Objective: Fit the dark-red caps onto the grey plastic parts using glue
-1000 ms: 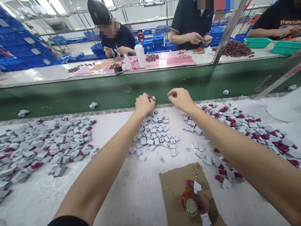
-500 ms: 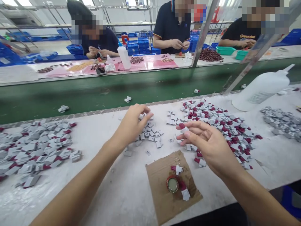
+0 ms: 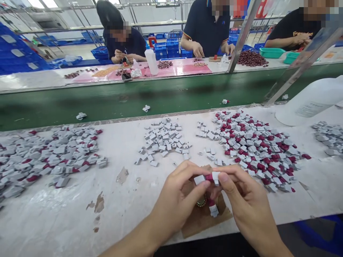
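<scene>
My left hand (image 3: 184, 194) pinches a small grey block (image 3: 199, 179) between thumb and fingers. Close beside it, my right hand (image 3: 241, 194) grips a white and dark red piece (image 3: 215, 178), and the two parts meet or nearly meet. Both hands are over a brown cardboard square (image 3: 195, 226). On the cardboard, partly hidden by the hands, are a round metal cap (image 3: 201, 201) and another white and red piece (image 3: 213, 210). Loose grey blocks (image 3: 163, 137) lie behind my hands, and a pile of white and red pieces (image 3: 249, 142) is at the right.
More grey and red pieces (image 3: 53, 153) cover the left of the table. A large white bottle (image 3: 308, 103) and grey parts (image 3: 329, 137) are at the right. Beyond a green strip (image 3: 112, 101) and a slanted metal post (image 3: 243, 35), several people work at another table.
My left hand has come back from the grey blocks holding one. My right hand has moved down over the cardboard to meet it. The view has shifted, and the middle person's hands have moved apart.
</scene>
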Available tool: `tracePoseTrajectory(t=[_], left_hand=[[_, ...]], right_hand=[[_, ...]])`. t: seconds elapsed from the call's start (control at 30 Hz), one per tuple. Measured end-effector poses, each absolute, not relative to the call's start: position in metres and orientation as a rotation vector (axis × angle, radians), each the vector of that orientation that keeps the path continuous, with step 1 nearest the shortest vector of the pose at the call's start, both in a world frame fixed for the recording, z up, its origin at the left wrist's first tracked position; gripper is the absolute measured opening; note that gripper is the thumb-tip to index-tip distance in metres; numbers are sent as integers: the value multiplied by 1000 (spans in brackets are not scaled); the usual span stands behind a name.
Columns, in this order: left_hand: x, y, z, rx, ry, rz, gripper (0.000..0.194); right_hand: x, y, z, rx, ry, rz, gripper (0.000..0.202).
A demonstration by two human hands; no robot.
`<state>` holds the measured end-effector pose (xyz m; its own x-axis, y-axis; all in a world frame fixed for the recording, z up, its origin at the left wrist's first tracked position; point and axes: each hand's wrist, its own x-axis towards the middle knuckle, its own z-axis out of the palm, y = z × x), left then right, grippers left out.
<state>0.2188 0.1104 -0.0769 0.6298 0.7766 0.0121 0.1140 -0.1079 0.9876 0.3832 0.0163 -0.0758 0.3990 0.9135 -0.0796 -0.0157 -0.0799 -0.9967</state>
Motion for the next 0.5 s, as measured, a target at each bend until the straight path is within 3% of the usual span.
tracePoseTrajectory(t=[0.1,0.27,0.5], left_hand=[[212,105,-74,1635,819,644,15],[203,107,-75,1599,816,506,15],[187,114,-87,1184,912,406,27]], right_hand=[[384,12,-78,-1425,-966,860,18],[399,8,-80,-1431,-1197,861,17],[403,-8,-85,-1518,-1266,830,8]])
